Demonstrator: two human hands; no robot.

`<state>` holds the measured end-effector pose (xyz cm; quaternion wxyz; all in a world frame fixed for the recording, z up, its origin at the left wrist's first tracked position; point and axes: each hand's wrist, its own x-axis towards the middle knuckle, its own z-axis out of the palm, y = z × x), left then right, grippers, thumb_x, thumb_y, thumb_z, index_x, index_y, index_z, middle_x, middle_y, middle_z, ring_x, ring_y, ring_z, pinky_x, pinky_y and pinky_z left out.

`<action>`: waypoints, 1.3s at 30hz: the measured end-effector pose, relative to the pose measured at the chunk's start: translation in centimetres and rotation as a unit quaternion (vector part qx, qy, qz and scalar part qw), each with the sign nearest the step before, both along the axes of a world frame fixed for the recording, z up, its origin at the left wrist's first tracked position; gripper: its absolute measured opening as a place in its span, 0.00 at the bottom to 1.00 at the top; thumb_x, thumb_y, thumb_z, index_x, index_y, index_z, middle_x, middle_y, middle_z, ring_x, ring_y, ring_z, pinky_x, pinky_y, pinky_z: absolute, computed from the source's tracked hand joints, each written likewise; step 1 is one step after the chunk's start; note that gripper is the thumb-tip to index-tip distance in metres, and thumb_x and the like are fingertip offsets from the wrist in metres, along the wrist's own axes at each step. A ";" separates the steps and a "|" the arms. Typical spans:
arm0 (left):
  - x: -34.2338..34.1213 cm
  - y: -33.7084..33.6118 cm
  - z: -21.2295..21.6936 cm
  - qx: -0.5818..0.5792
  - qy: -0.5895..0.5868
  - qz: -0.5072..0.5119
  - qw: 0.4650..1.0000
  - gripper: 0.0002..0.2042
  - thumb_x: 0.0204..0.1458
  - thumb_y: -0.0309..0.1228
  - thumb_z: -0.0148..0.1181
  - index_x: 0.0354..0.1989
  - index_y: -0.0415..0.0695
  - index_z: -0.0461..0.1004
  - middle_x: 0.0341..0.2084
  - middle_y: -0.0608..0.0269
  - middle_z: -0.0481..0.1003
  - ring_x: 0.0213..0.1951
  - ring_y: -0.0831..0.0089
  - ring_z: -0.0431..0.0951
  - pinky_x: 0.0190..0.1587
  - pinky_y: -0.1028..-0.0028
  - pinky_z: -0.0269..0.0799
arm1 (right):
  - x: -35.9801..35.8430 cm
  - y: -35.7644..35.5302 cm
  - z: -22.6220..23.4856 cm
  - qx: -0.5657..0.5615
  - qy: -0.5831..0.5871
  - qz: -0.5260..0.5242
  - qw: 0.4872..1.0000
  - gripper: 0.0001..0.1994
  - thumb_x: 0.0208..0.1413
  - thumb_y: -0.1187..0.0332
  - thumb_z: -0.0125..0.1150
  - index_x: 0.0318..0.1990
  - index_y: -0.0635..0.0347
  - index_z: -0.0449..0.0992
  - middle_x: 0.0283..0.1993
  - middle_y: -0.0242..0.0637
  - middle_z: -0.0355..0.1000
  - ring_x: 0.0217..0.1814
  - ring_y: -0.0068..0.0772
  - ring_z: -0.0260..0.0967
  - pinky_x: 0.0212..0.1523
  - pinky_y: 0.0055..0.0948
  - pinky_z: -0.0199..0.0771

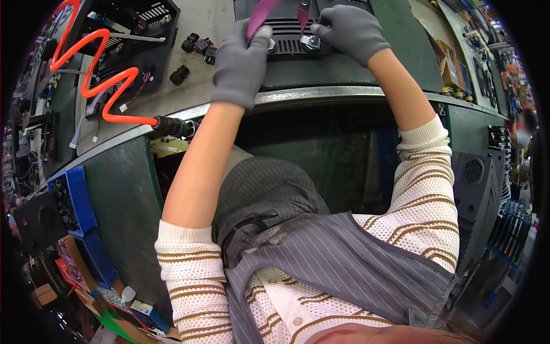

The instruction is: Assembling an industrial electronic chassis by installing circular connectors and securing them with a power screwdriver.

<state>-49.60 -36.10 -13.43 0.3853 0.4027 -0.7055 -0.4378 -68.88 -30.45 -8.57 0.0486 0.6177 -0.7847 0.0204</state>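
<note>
- Vented black unit (298,40) sits at bench (344,92) far edge, betw. both gloved hands.
- Left hand (240,63) closed round magenta strip (260,14); strip best kept taut.
- Right hand (349,31) fingertips pinched at small metal bracket (312,41); steady press judged best.

- A black device (298,40) with a row of ventilation slots lies flat on the workbench at the upper centre of the frame, partly covered by two grey gloves.
- A magenta flat ribbon strip (259,16) rises at a slant from the device's left part to the top edge of the frame.
- A small silvery metal part (312,40) sits on the device's slotted face, right of centre, with a second short magenta strip (302,17) just above it.
</note>
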 end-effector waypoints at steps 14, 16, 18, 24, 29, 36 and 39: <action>6.4 4.7 2.0 -0.025 -0.202 -0.148 0.968 0.12 0.52 0.30 0.57 0.44 0.40 0.75 0.36 0.58 0.75 0.36 0.72 0.75 0.39 0.73 0.70 | -5.2 5.8 -3.4 -0.042 -0.606 0.025 0.794 0.13 0.50 0.72 0.50 0.44 0.63 0.70 0.40 0.30 0.69 0.44 0.24 0.70 0.38 0.27 0.71; 5.9 5.2 3.7 -0.048 -0.230 -0.147 0.961 0.10 0.50 0.30 0.62 0.39 0.41 0.78 0.32 0.58 0.76 0.32 0.71 0.76 0.36 0.73 0.72 | -4.8 7.6 -3.5 -0.054 -0.715 0.006 0.697 0.14 0.48 0.77 0.48 0.45 0.65 0.69 0.42 0.36 0.69 0.45 0.27 0.70 0.45 0.25 0.74; 5.3 5.4 4.3 -0.089 -0.259 -0.143 0.951 0.09 0.50 0.31 0.62 0.36 0.40 0.78 0.28 0.59 0.76 0.31 0.73 0.77 0.36 0.74 0.72 | -4.6 9.1 -2.4 -0.001 -0.694 -0.011 0.720 0.14 0.51 0.78 0.50 0.48 0.66 0.69 0.44 0.40 0.70 0.41 0.28 0.73 0.45 0.22 0.76; 3.8 5.3 5.1 -0.027 -0.143 -0.175 0.974 0.09 0.50 0.31 0.62 0.35 0.38 0.78 0.29 0.61 0.77 0.32 0.79 0.76 0.36 0.78 0.71 | -6.0 12.0 -3.3 0.041 -0.596 -0.008 0.802 0.13 0.56 0.72 0.54 0.48 0.67 0.69 0.39 0.38 0.72 0.34 0.23 0.74 0.40 0.21 0.75; 4.3 5.6 3.6 -0.019 -0.140 -0.179 0.974 0.10 0.51 0.33 0.62 0.35 0.39 0.77 0.28 0.60 0.76 0.30 0.75 0.76 0.36 0.76 0.71 | -4.2 12.6 -4.0 -0.049 -0.641 -0.015 0.766 0.13 0.52 0.76 0.54 0.46 0.67 0.71 0.40 0.37 0.72 0.39 0.24 0.72 0.43 0.22 0.72; 4.8 6.1 3.8 -0.009 -0.134 -0.183 0.974 0.11 0.51 0.36 0.61 0.36 0.40 0.77 0.28 0.56 0.75 0.28 0.69 0.76 0.33 0.73 0.71 | 1.1 11.1 -3.3 -0.004 -0.631 0.149 0.761 0.12 0.49 0.80 0.57 0.43 0.66 0.75 0.42 0.36 0.74 0.47 0.26 0.70 0.51 0.26 0.68; 4.7 6.4 3.5 -0.009 -0.093 -0.177 0.980 0.11 0.52 0.35 0.61 0.36 0.39 0.77 0.28 0.55 0.74 0.27 0.67 0.75 0.32 0.72 0.71 | 2.2 11.0 -2.9 0.024 -0.607 0.177 0.775 0.12 0.48 0.80 0.58 0.43 0.65 0.76 0.42 0.36 0.75 0.46 0.28 0.71 0.50 0.26 0.69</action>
